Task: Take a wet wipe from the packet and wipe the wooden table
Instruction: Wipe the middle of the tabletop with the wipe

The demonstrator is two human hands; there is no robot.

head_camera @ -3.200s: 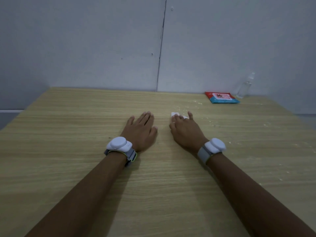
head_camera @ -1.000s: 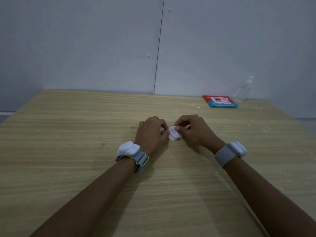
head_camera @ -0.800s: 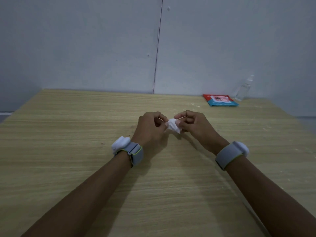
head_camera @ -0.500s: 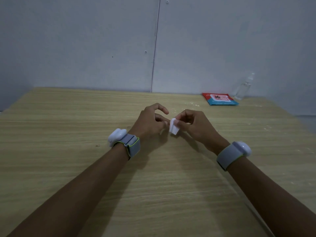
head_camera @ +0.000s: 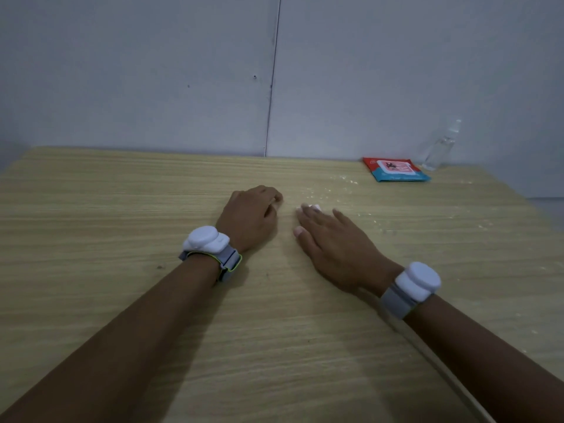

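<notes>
My right hand (head_camera: 332,242) lies flat on the wooden table (head_camera: 122,209), fingers straight, pressing a small folded white wet wipe (head_camera: 315,206) that peeks out at the fingertips. Most of the wipe is hidden under the fingers. My left hand (head_camera: 248,216) rests on the table just to the left, its fingers curled under and holding nothing. The red and blue wet wipe packet (head_camera: 395,173) lies flat at the far right of the table, near the wall.
A clear spray bottle (head_camera: 439,146) stands by the wall behind the packet. White crumbs (head_camera: 341,184) are scattered over the table's right half, from the packet toward the right edge. Both wrists carry white sensor bands.
Both hands came down from above the table. The right hand stopped pinching the folded wipe and now presses it flat; the left hand let go and rests beside it.
</notes>
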